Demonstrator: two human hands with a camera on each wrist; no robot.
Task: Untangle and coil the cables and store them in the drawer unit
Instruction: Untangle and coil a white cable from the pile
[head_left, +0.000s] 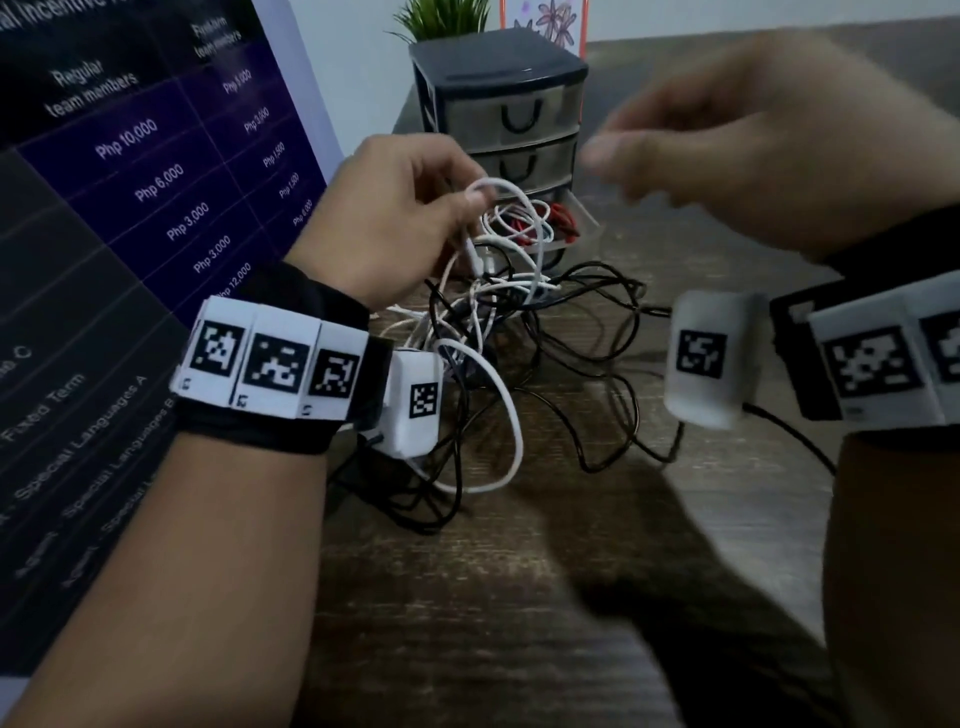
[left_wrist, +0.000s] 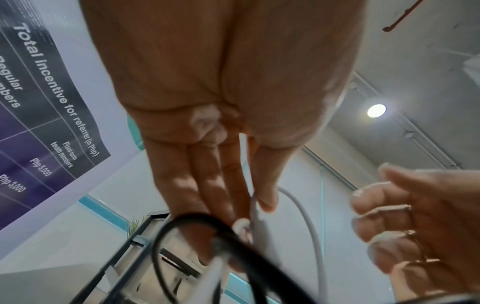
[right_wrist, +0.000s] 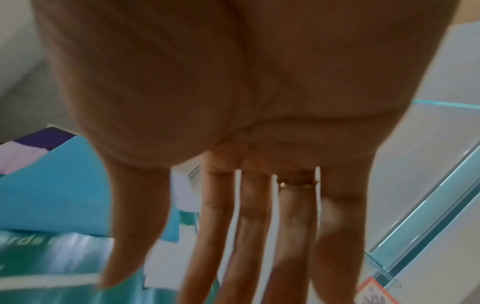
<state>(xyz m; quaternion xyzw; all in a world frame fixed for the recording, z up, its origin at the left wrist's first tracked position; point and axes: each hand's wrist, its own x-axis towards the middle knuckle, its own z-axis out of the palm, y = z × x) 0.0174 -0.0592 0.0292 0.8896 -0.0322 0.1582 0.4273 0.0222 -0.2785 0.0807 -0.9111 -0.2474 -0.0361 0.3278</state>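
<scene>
A tangle of white and black cables (head_left: 498, 332) lies on the wooden table in front of a small dark drawer unit (head_left: 501, 111). Its bottom drawer (head_left: 558, 228) is pulled out with a red cable inside. My left hand (head_left: 410, 218) is raised over the pile and pinches a white cable (head_left: 506, 189) between thumb and fingers; the left wrist view shows the same white cable (left_wrist: 255, 207) under my thumb and a black cable (left_wrist: 207, 222) looping across the fingers. My right hand (head_left: 737, 150) is blurred, held above the table to the right, fingers straight and holding nothing (right_wrist: 259, 226).
A large purple poster (head_left: 135, 171) stands at the left edge of the table. A green plant (head_left: 441, 18) and an orange-framed card (head_left: 545, 21) stand behind the drawer unit. Bare wooden table (head_left: 519, 597) stretches toward me.
</scene>
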